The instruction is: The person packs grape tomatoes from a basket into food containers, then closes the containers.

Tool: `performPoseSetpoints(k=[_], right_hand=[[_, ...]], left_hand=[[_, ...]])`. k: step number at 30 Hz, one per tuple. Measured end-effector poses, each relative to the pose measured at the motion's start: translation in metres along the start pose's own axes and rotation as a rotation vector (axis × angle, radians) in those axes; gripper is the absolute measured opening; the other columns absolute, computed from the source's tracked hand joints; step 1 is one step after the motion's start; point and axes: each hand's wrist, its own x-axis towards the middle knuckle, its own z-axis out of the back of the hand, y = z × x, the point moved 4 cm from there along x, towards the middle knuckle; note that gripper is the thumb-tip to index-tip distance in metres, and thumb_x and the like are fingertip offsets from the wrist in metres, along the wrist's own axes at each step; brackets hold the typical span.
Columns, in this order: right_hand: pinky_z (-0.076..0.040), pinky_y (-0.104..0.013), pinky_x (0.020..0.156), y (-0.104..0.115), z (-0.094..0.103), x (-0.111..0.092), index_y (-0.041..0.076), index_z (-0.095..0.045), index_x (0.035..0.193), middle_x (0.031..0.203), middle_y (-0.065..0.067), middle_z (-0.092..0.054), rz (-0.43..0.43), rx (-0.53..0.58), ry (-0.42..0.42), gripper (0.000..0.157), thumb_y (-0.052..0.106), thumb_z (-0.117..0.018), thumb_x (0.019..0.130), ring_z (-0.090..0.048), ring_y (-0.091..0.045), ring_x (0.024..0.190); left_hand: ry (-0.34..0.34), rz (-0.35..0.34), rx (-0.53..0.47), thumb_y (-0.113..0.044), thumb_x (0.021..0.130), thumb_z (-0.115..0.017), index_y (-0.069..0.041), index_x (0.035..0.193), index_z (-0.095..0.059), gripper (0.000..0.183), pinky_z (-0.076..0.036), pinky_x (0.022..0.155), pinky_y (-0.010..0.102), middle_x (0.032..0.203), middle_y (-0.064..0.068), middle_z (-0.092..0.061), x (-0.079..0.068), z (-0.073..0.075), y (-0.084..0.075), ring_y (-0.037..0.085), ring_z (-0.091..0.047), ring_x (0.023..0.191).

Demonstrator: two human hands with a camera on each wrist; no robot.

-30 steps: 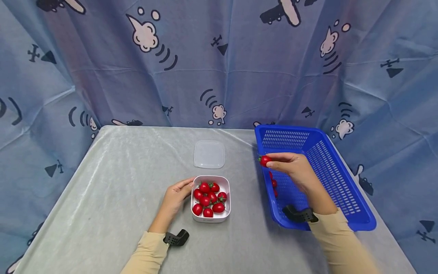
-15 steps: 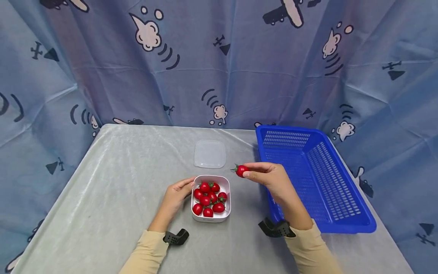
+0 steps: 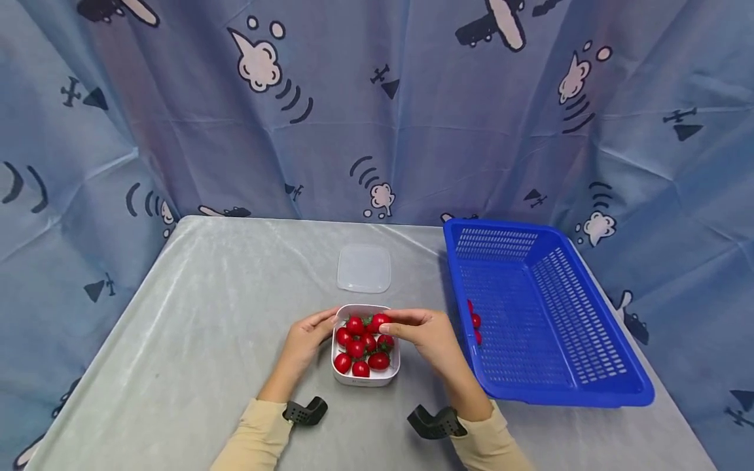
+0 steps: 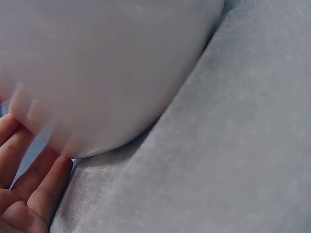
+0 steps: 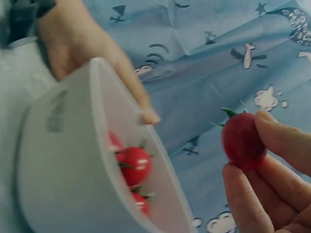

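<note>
A small white plastic box (image 3: 365,381) with several red cherry tomatoes inside stands on the table before me. My left hand (image 3: 303,340) holds it at the far left corner, fingertips against the outer wall in the left wrist view and a fingertip at the rim in the right wrist view. Over the box's far right corner, my right hand (image 3: 429,337) pinches one more cherry tomato (image 5: 243,141) between thumb and fingers. Its green stem points away from the palm. In the head view this tomato overlaps the others at the rim.
On the right stands a blue slotted plastic basket (image 3: 533,314), with a few cherry tomatoes (image 3: 476,320) along its left wall. A flat translucent lid (image 3: 364,268) lies behind the box. The grey cloth-covered table (image 3: 206,294) ends at a blue patterned curtain (image 3: 330,118).
My right hand has carried the cherry tomato leftward from above the blue basket to the white box. The left hand has stayed at the box.
</note>
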Motion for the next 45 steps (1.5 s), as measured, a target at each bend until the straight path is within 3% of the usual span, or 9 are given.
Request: performPoseSetpoints(k=[7,12,20,26,32,40,45], right_hand=[[-0.059,-0.023,0.073,-0.007,-0.024,0.009,0.001,-0.079,0.099,0.092,-0.011,-0.078,0.006,0.014,0.015,0.025,0.012,-0.084,0.076,-0.068,-0.008,0.077],[-0.057,-0.023,0.072,-0.010,-0.037,0.012,0.005,-0.081,0.094,0.091,-0.010,-0.078,0.052,-0.085,0.005,0.024,0.016,-0.087,0.073,-0.066,-0.010,0.082],[-0.049,-0.020,0.055,-0.015,-0.047,0.009,0.006,-0.081,0.094,0.081,-0.010,-0.077,0.112,-0.204,0.001,0.025,0.016,-0.088,0.072,-0.056,-0.008,0.063],[-0.055,-0.022,0.067,-0.014,-0.052,0.011,0.006,-0.081,0.095,0.091,-0.010,-0.078,0.175,-0.250,-0.007,0.025,0.015,-0.088,0.072,-0.067,-0.014,0.075],[-0.061,-0.032,0.080,-0.014,-0.058,0.012,0.005,-0.080,0.098,0.098,-0.011,-0.078,0.235,-0.327,0.018,0.029,0.015,-0.089,0.072,-0.073,-0.022,0.092],[-0.060,-0.038,0.086,-0.011,-0.050,0.007,0.005,-0.080,0.098,0.101,-0.010,-0.078,0.223,-0.293,-0.016,0.031,0.015,-0.089,0.071,-0.071,-0.024,0.098],[-0.062,-0.032,0.080,0.008,-0.025,-0.001,0.001,-0.079,0.099,0.102,-0.017,-0.076,0.217,-0.148,-0.084,0.029,0.009,-0.087,0.073,-0.074,-0.030,0.096]], left_hand=[[-0.003,0.001,-0.013,-0.012,0.096,-0.064,0.006,0.125,-0.065,0.034,-0.055,0.091,0.017,0.125,0.020,-0.068,0.006,0.001,-0.004,-0.001,-0.068,0.098],[-0.006,-0.002,-0.002,-0.015,0.096,-0.065,0.004,0.125,-0.066,0.035,-0.054,0.091,0.017,0.124,0.016,-0.070,0.006,0.002,-0.006,-0.002,-0.067,0.098],[0.002,-0.002,0.008,-0.014,0.096,-0.064,0.006,0.126,-0.064,0.036,-0.055,0.089,0.016,0.126,0.020,-0.067,0.003,0.000,-0.003,-0.003,-0.068,0.096],[-0.001,-0.006,-0.004,-0.013,0.096,-0.065,0.006,0.125,-0.065,0.035,-0.055,0.089,0.016,0.123,0.018,-0.070,0.004,0.001,-0.003,-0.001,-0.068,0.096],[0.005,0.018,-0.022,-0.012,0.095,-0.064,0.004,0.125,-0.066,0.034,-0.055,0.090,0.017,0.125,0.017,-0.069,0.002,0.002,-0.002,-0.001,-0.068,0.097],[0.009,0.012,-0.026,-0.012,0.096,-0.064,0.008,0.126,-0.064,0.036,-0.055,0.090,0.017,0.123,0.017,-0.070,0.002,0.001,-0.001,-0.002,-0.068,0.096],[0.006,0.024,-0.042,-0.012,0.096,-0.064,0.009,0.126,-0.063,0.037,-0.054,0.090,0.016,0.123,0.019,-0.069,0.001,0.000,-0.002,-0.003,-0.067,0.095]])
